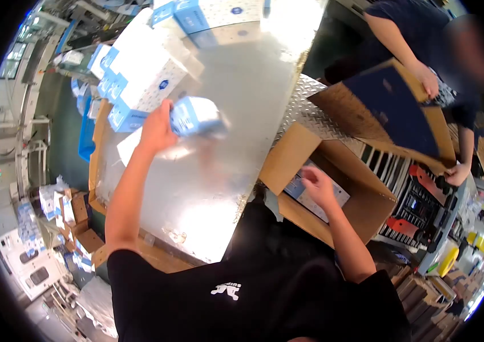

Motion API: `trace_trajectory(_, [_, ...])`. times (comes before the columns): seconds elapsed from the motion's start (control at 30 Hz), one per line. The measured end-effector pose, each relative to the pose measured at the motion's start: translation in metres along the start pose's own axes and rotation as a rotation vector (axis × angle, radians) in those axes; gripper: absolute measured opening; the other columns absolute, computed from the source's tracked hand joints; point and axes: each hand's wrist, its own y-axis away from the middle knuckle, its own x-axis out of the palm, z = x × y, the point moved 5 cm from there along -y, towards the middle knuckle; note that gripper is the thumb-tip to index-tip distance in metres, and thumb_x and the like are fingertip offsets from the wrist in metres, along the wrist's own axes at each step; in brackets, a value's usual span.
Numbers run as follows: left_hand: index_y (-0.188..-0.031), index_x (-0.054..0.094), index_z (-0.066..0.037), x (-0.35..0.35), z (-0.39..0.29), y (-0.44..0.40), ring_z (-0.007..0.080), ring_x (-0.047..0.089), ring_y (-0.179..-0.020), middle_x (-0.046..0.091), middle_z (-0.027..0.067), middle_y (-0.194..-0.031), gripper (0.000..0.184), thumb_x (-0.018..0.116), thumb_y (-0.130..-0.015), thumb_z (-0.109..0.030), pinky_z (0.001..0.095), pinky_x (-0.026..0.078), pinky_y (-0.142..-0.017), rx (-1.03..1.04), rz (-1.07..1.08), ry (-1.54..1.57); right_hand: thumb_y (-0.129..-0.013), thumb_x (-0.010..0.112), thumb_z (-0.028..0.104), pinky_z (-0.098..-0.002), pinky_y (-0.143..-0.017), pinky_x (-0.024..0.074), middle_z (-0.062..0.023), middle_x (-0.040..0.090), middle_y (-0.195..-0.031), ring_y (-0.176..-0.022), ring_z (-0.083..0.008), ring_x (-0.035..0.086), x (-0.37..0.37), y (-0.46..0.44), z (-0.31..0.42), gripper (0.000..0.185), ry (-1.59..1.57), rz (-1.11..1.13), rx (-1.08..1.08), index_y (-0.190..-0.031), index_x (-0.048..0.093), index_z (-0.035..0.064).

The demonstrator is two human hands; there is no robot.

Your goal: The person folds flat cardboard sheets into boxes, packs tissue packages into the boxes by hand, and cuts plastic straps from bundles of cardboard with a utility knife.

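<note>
My left hand [158,129] is closed on a small blue-and-white box [195,116], held over the metal table [225,80]; the box's near edge is blurred. Right beside that hand stand stacked white-and-blue boxes [150,80] at the table's left side. My right hand [319,187] reaches into an open cardboard carton [368,194], fingers loosely curled and apart with nothing visible between them. Under it, a white-and-blue box [333,196] lies inside the carton, partly covered by the hand.
At the upper right, a co-worker [424,34] holds another open carton [390,114] by its flaps. My carton sits by a roller conveyor [379,165] and the table's edge. More blue-and-white boxes [219,14] stand at the table's far end. A blue bin [86,128] is at left.
</note>
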Motion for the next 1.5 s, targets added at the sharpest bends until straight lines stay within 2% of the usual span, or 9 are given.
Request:
trace_trajectory(0.23, [-0.151, 0.038, -0.002, 0.031, -0.207, 0.062, 0.0318, 0.045, -0.137, 0.046, 0.0192, -0.149, 0.092, 0.087, -0.075, -0.02, 0.0438, 0.033, -0.116, 0.52, 0.132, 0.833, -0.059, 0.095, 0.023, -0.0395, -0.107, 0.0426, -0.0157, 0.054, -0.132, -0.122, -0.024, 0.054, -0.038, 0.052, 0.19, 0.103, -0.231, 0.024, -0.33, -0.144, 0.041, 0.0017])
trace_trajectory(0.43, [-0.13, 0.066, -0.006, 0.216, -0.279, 0.144, 0.0347, 0.058, -0.126, 0.066, 0.0186, -0.13, 0.052, 0.069, -0.092, -0.04, 0.0439, 0.042, -0.109, 0.422, 0.791, 0.68, -0.064, 0.092, 0.027, -0.0484, -0.101, 0.0458, -0.0203, 0.049, -0.134, -0.125, -0.0365, 0.051, -0.13, 0.053, -0.022, 0.09, 0.436, -0.606, -0.137, -0.136, 0.044, 0.0026])
trace_trajectory(0.53, [-0.125, 0.067, -0.005, 0.23, -0.29, 0.176, 0.0336, 0.061, -0.12, 0.068, 0.0167, -0.125, 0.042, 0.067, -0.093, -0.033, 0.0431, 0.048, -0.101, 0.436, 0.95, 0.731, -0.071, 0.085, 0.025, -0.0538, -0.111, 0.0397, -0.0265, 0.043, -0.145, -0.137, -0.0437, 0.041, -0.102, -0.015, -0.149, 0.096, 1.145, -0.225, 0.143, -0.149, 0.033, 0.0006])
trace_trajectory(0.8, [-0.124, 0.064, -0.005, 0.194, -0.175, 0.26, 0.033, 0.06, -0.119, 0.065, 0.0152, -0.126, 0.036, 0.069, -0.088, -0.008, 0.0416, 0.046, -0.104, -0.347, -0.037, 0.768, -0.071, 0.075, 0.004, -0.0519, -0.12, 0.0302, -0.0285, 0.029, -0.159, -0.147, -0.0473, 0.028, -0.013, -0.059, -0.122, 0.095, 0.857, -0.249, -0.372, -0.155, 0.03, 0.0022])
trace_trajectory(0.87, [-0.124, 0.063, -0.008, 0.2, -0.102, 0.318, 0.033, 0.059, -0.118, 0.063, 0.0133, -0.124, 0.039, 0.072, -0.087, -0.009, 0.0397, 0.048, -0.102, -0.554, -0.235, 0.556, -0.074, 0.07, 0.003, -0.0517, -0.12, 0.0286, -0.0276, 0.019, -0.165, -0.15, -0.0485, 0.022, 0.017, -0.064, -0.16, 0.092, 0.948, 0.272, -0.31, -0.157, 0.031, 0.0076])
trace_trajectory(1.03, [-0.141, 0.052, -0.007, 0.137, 0.04, 0.433, 0.0364, 0.052, -0.128, 0.053, 0.0204, -0.139, 0.061, 0.073, -0.084, -0.01, 0.0484, 0.044, -0.106, -1.147, -0.313, -0.287, -0.08, 0.059, 0.0, -0.0443, -0.11, 0.0428, -0.0221, 0.057, -0.143, -0.137, -0.0395, 0.051, -0.007, -0.133, -0.153, 0.06, 0.678, 0.525, -0.041, -0.14, 0.056, 0.0049])
trace_trajectory(1.33, [-0.133, 0.059, -0.013, 0.156, 0.146, 0.471, 0.031, 0.064, -0.113, 0.071, 0.0119, -0.116, 0.039, 0.059, -0.094, -0.014, 0.0483, 0.049, -0.099, -1.157, 0.456, -0.492, -0.09, 0.059, 0.006, -0.0324, -0.091, 0.053, -0.0095, 0.073, -0.119, -0.099, -0.0182, 0.069, -0.094, -0.032, -0.125, 0.039, 0.489, 0.133, 0.163, -0.129, 0.066, 0.0065])
trace_trajectory(1.43, [-0.12, 0.067, -0.011, 0.13, 0.084, 0.37, 0.0313, 0.068, -0.101, 0.073, 0.0102, -0.104, 0.026, 0.06, -0.095, -0.013, 0.0436, 0.054, -0.09, -0.68, -0.597, -0.207, -0.093, 0.061, 0.004, -0.0298, -0.088, 0.0534, -0.0101, 0.074, -0.113, -0.097, -0.0162, 0.069, -0.105, -0.007, -0.061, 0.031, 0.398, 0.024, 0.055, -0.123, 0.068, 0.0026])
trace_trajectory(1.5, [-0.114, 0.069, -0.011, 0.168, -0.048, 0.251, 0.0283, 0.067, -0.102, 0.071, 0.0094, -0.11, 0.024, 0.065, -0.091, -0.018, 0.0403, 0.054, -0.09, -0.362, -0.362, 0.072, -0.094, 0.061, 0.003, -0.0295, -0.087, 0.0532, -0.0098, 0.074, -0.112, -0.097, -0.0156, 0.069, -0.125, 0.001, -0.036, 0.029, 0.364, -0.045, 0.032, -0.122, 0.068, 0.0015])
